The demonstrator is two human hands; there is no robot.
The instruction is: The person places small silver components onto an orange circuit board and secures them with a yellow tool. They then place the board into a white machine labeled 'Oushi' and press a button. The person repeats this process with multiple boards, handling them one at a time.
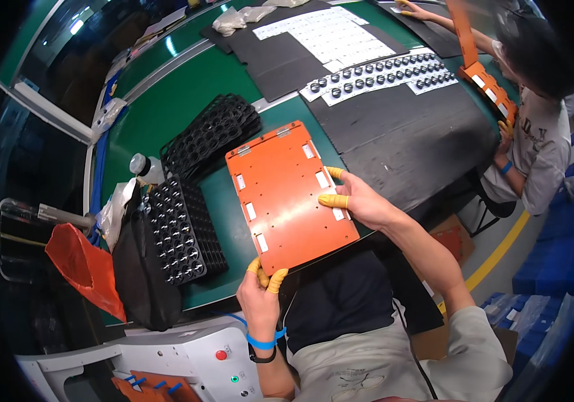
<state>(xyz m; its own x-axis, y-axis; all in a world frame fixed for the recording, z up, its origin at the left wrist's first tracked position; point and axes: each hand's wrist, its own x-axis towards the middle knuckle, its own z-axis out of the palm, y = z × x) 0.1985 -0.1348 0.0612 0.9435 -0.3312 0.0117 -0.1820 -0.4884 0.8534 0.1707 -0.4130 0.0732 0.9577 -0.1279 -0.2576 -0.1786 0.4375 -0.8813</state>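
A flat orange plate (285, 208) with metal hinges along its far edge, small holes and white pads down both sides lies tilted at the near edge of the green table. My left hand (262, 295) grips its near left corner, yellow finger covers on the fingertips and a blue strap at the wrist. At the right edge, my right hand (362, 203) pinches the plate, its yellow-covered thumb on the top face. Left of the plate stands a black tray (183, 231) with rows of silver-topped round parts. Behind it, stacked black grid trays (213, 130) lie at an angle.
Black mats (394, 147) to the right carry white sheets (330, 37) and rows of black round parts (381, 75). A co-worker (532, 114) handles another orange hinged plate (488, 87). A bottle (145, 166), an orange bag (82, 264) and a machine panel with a red button (220, 355) are at left.
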